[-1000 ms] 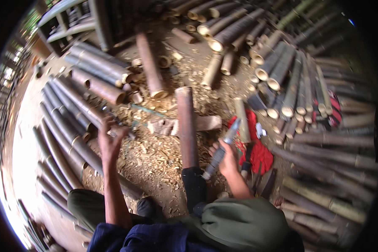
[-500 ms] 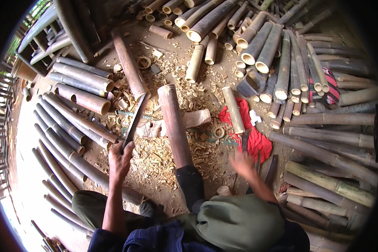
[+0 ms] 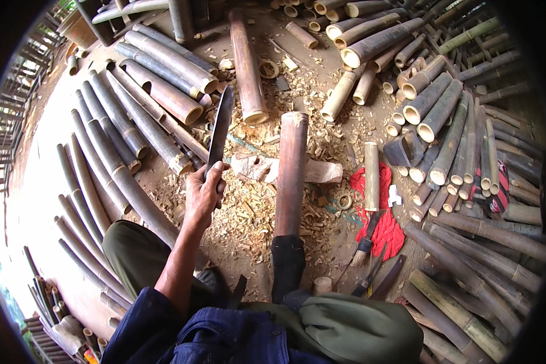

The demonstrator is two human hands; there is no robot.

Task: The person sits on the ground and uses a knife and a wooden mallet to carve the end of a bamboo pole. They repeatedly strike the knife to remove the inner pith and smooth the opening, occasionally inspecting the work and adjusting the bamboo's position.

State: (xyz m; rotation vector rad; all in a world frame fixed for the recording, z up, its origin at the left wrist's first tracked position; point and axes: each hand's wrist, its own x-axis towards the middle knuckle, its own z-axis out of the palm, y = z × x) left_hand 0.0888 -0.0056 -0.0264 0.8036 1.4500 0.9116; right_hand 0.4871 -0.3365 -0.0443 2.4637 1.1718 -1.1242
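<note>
My left hand point(image 3: 205, 191) is closed round the handle of a machete point(image 3: 221, 130), its long dark blade pointing up and away from me. A brown bamboo section point(image 3: 292, 173) lies to the right of the blade, across a pale wooden block point(image 3: 324, 171). Against its near end rests my foot in a black sock point(image 3: 287, 261). My right hand is out of sight. On the right, a short pale bamboo piece point(image 3: 372, 176) lies on a red cloth point(image 3: 388, 227), next to a brush point(image 3: 362, 250) and dark-bladed tools point(image 3: 387, 279).
Wood chips point(image 3: 242, 224) cover the ground around the block. Beyond it lies another brown bamboo section point(image 3: 247, 73). Bamboo poles point(image 3: 118, 164) line the left side, and more bamboo point(image 3: 434, 115) is stacked at the right. A dark angular container point(image 3: 403, 150) sits by the right stack.
My right hand, formerly beside the red cloth, has left the view. The machete, still in my left hand, has swung more upright. The whole view has shifted, moving the scene rightward.
</note>
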